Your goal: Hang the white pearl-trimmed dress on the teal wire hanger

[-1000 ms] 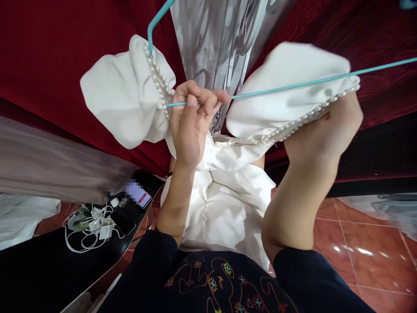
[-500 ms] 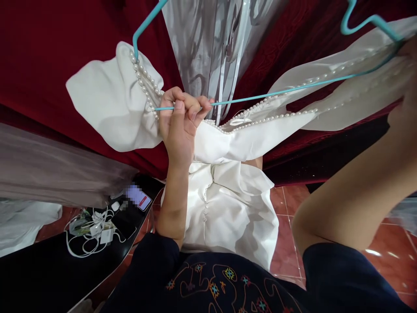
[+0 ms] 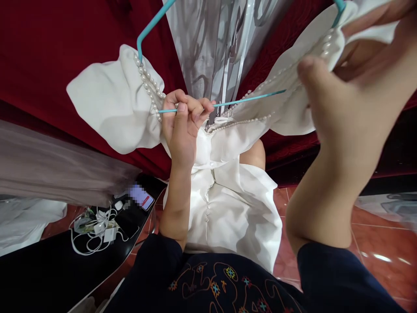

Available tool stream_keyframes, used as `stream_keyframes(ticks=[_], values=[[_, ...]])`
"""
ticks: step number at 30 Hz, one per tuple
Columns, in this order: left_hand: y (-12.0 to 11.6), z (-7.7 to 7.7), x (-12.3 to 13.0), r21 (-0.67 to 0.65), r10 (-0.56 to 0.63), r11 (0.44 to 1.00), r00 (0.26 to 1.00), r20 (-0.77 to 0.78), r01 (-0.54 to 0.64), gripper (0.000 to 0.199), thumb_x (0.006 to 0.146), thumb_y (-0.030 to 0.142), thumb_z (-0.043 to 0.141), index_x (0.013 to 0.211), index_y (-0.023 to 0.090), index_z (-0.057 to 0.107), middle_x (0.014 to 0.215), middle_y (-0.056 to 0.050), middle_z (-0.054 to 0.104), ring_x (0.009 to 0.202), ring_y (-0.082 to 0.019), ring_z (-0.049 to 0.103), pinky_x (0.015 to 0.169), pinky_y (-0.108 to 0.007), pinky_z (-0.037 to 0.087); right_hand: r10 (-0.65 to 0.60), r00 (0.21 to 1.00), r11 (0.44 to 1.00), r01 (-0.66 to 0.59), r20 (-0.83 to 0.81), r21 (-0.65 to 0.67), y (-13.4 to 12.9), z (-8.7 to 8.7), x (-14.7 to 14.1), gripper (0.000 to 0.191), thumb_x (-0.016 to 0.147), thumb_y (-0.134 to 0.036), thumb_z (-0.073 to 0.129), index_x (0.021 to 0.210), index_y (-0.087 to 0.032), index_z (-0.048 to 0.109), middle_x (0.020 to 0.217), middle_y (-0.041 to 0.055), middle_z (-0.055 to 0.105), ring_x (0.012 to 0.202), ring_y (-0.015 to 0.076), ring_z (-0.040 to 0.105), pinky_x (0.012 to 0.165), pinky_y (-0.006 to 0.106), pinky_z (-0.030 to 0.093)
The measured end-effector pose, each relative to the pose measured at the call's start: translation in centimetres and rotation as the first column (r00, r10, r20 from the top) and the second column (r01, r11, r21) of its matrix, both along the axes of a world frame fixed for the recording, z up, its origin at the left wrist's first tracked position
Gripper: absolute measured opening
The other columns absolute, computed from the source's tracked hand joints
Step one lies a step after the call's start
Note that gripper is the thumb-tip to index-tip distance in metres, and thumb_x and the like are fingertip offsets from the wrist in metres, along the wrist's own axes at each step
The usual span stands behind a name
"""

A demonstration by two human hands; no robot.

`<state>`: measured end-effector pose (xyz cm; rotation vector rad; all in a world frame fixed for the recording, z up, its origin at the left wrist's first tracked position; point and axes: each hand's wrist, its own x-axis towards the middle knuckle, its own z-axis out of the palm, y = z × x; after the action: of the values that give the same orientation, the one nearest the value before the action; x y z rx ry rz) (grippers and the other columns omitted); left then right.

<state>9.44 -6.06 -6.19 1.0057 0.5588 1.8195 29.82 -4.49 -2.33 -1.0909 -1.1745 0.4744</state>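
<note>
A white dress point(image 3: 228, 217) with pearl trim along its neckline hangs on a turquoise wire hanger point(image 3: 250, 99). My left hand point(image 3: 184, 126) is closed around the hanger's bottom bar, close to the left puffed sleeve point(image 3: 107, 104), which sits over one end of the hanger. On the other side, my right hand point(image 3: 352, 95) has its thumb in front of the pearl-edged right shoulder and its fingers around behind, gripping the cloth. A hanger end shows at the top of that shoulder. Part of the bar is hidden inside the right sleeve point(image 3: 293, 108).
Dark red curtains point(image 3: 81, 26) hang behind, with grey sheer fabric point(image 3: 198, 52) between them. At lower left, a black table point(image 3: 35, 269) carries white cables point(image 3: 86, 248) and a phone point(image 3: 143, 198). The floor point(image 3: 374, 234) is red tile.
My right hand has come inward from the right edge. The right shoulder now covers that end of the hanger and part of the bar. My left hand keeps its hold.
</note>
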Motion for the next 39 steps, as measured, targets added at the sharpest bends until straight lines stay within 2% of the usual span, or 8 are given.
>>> stream_keyframes(ticks=[4, 7, 14, 21, 24, 27, 31, 39], values=[[0.2, -0.2, -0.2, 0.046, -0.043, 0.998, 0.999, -0.001, 0.043, 0.019, 0.108, 0.021, 0.037, 0.094, 0.024, 0.051, 0.071, 0.003, 0.039, 0.081, -0.016, 0.064, 0.104, -0.042, 0.057, 0.261, 0.964, 0.943, -0.243, 0.053, -0.229, -2.8, -3.2, -1.8, 0.027, 0.087, -0.038, 0.077, 0.078, -0.018, 0.062, 0.064, -0.0016, 0.056, 0.054, 0.0063, 0.051, 0.051, 0.023, 0.038], [0.4, -0.3, -0.3, 0.052, -0.035, 0.998, 0.999, 0.005, 0.034, 0.02, 0.107, 0.018, 0.037, 0.095, 0.024, 0.051, 0.07, 0.002, 0.039, 0.081, -0.016, 0.065, 0.103, -0.04, 0.058, 0.405, 0.903, 0.821, -0.427, -0.141, -0.378, -2.8, -4.7, -3.2, 0.034, 0.088, -0.049, 0.073, 0.096, -0.017, 0.067, 0.078, 0.003, 0.069, 0.061, 0.0092, 0.061, 0.056, 0.024, 0.049], [0.3, -0.5, -0.1, -0.003, -0.009, 1.0, 0.999, -0.054, 0.009, 0.015, 0.108, 0.022, 0.039, 0.098, 0.026, 0.049, 0.073, 0.002, 0.045, 0.09, -0.015, 0.07, 0.102, -0.038, 0.059, 0.525, 0.728, 0.823, -0.566, -0.442, 0.046, -0.8, -4.9, -7.2, 0.031, 0.098, -0.06, 0.044, 0.109, -0.033, 0.056, 0.124, 0.0014, 0.067, 0.13, 0.0192, 0.061, 0.114, 0.042, 0.051], [-1.9, -1.0, -2.1, -0.223, -0.013, 0.973, 0.96, -0.28, -0.052, 0.017, 0.102, 0.038, 0.061, 0.106, 0.023, 0.064, 0.113, -0.006, 0.073, 0.1, -0.021, 0.076, 0.087, -0.035, 0.063, 0.633, 0.497, 0.757, -0.558, -0.594, 0.34, -1.1, -6.2, -8.4, 0.027, 0.103, -0.054, 0.043, 0.094, -0.031, 0.056, 0.089, 0.0015, 0.054, 0.106, 0.0143, 0.065, 0.094, 0.033, 0.059], [-3.9, 0.3, -2.5, -0.102, 0.261, 0.933, 0.843, -0.47, -0.345, 0.012, 0.099, 0.033, 0.067, 0.098, 0.022, 0.071, 0.093, -0.003, 0.073, 0.085, -0.017, 0.072, 0.077, -0.031, 0.061, 0.633, 0.51, 0.757, -0.565, -0.582, 0.327, -0.6, -6.4, -7.9, 0.031, 0.102, -0.059, 0.045, 0.094, -0.031, 0.055, 0.089, 0.002, 0.054, 0.105, 0.0165, 0.065, 0.082, 0.033, 0.062], [-4.0, 2.0, -3.1, 0.248, 0.64, 0.757, 0.612, -0.465, -0.604, 0.01, 0.092, 0.021, 0.074, 0.1, 0.026, 0.073, 0.105, -0.002, 0.068, 0.106, -0.021, 0.067, 0.093, -0.036, 0.06, 0.612, 0.528, 0.772, -0.558, -0.588, 0.303, -0.2, -6.5, -7.6, 0.034, 0.099, -0.063, 0.047, 0.093, -0.031, 0.054, 0.089, 0.0022, 0.054, 0.104, 0.0167, 0.065, 0.078, 0.031, 0.061], [0.0, 2.8, -5.7, 0.618, 0.787, 0.617, 0.367, -0.497, -0.488, 0.047, 0.078, 0.003, 0.076, 0.12, 0.023, 0.072, 0.13, -0.006, 0.062, 0.136, -0.027, 0.052, 0.121, -0.047, 0.045, 0.623, 0.52, 0.766, -0.558, -0.584, 0.32, -0.1, -6.5, -7.9, 0.033, 0.099, -0.062, 0.048, 0.092, -0.031, 0.053, 0.086, 0.0019, 0.052, 0.099, 0.0151, 0.064, 0.073, 0.027, 0.061], [6.4, 2.6, -10.7, 0.349, 0.734, 0.673, 0.531, -0.423, -0.653, 0.032, 0.092, -0.006, 0.043, 0.088, 0.015, 0.067, 0.085, -0.001, 0.063, 0.083, -0.013, 0.059, 0.086, -0.026, 0.056, 0.542, 0.638, 0.838, -0.464, -0.548, 0.289, -0.1, -6.2, -8.2, 0.041, 0.098, -0.068, 0.044, 0.091, -0.028, 0.05, 0.08, 0.0011, 0.049, 0.092, 0.0149, 0.067, 0.069, 0.027, 0.06]])
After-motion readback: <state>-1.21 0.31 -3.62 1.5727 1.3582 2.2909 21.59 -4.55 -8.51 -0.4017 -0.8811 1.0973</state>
